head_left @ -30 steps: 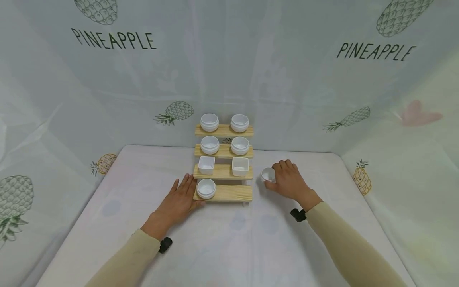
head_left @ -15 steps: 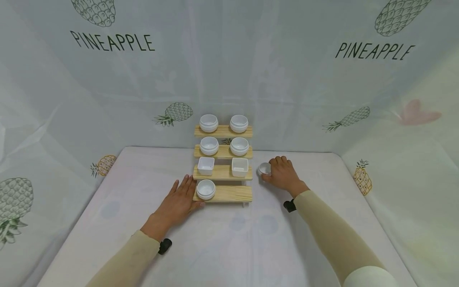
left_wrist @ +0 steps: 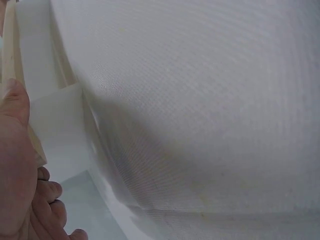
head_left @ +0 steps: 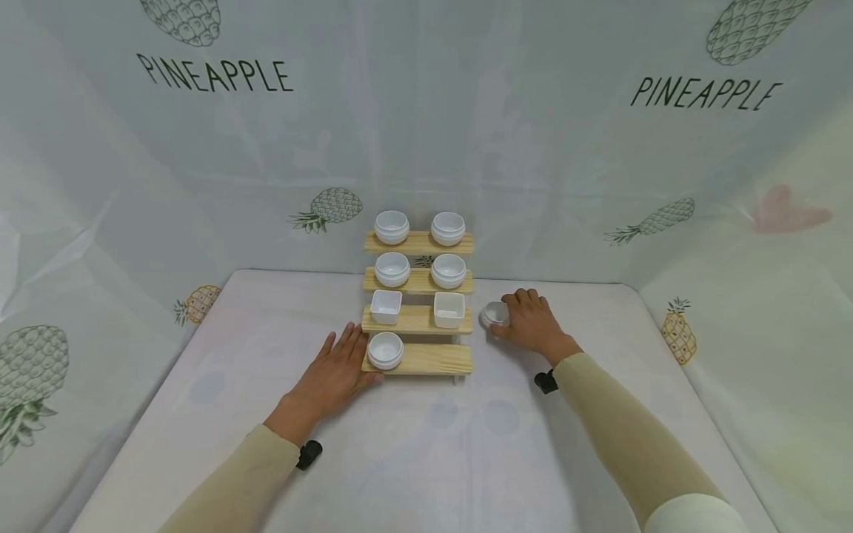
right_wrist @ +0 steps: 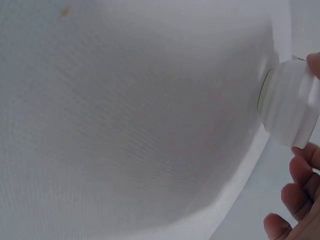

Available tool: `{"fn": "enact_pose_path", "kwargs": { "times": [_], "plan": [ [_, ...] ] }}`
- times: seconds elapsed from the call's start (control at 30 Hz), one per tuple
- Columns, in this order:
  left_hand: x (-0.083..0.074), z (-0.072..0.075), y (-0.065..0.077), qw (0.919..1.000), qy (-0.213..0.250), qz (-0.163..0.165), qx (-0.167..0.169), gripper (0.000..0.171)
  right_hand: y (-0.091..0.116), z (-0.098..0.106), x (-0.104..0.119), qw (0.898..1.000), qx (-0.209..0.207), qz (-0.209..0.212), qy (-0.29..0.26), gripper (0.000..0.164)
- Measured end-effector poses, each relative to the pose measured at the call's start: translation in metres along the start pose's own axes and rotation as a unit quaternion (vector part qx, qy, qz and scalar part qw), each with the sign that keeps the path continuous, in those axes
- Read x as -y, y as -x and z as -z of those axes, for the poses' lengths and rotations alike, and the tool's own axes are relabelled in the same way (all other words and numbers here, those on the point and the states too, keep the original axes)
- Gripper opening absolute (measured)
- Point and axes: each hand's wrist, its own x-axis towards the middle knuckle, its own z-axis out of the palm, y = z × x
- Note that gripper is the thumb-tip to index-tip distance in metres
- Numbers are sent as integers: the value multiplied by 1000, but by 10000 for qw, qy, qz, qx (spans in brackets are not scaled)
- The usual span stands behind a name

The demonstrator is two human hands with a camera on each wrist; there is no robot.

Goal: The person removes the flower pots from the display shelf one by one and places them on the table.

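A tiered wooden stand (head_left: 436, 360) on white supports holds several small white bowls. On its bottom step, a round white bowl (head_left: 385, 351) sits at the left end. My left hand (head_left: 333, 374) rests against the stand's lower left side, fingers extended and thumb at the front edge; in the left wrist view the thumb (left_wrist: 16, 102) touches the wood. Right of the stand, my right hand (head_left: 533, 322) holds another round white bowl (head_left: 494, 314) at the table. The right wrist view shows that ridged bowl (right_wrist: 289, 102) between thumb and fingers, its base at the cloth.
Two square white bowls (head_left: 386, 306) share the step above the bottom one. Round bowls (head_left: 449, 271) stand in pairs on the higher steps. A white cloth covers the table (head_left: 400, 459), and a pineapple-print curtain (head_left: 426, 133) hangs behind and at the sides.
My right hand has shifted slightly away from me and to the left with the round bowl, then stayed nearly still. The left hand and the stand have kept their places.
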Motion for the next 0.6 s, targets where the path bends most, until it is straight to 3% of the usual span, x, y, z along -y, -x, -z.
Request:
{"fn": "enact_pose_path", "kwargs": {
  "times": [0.13, 0.6],
  "plan": [
    [0, 1, 0, 10000, -3, 17, 59, 92, 1, 3, 2, 9999, -127, -61, 47, 75],
    [-2, 3, 0, 9997, 155, 77, 156, 92, -1, 4, 0, 10000, 31, 29, 5, 67]
  ]
}}
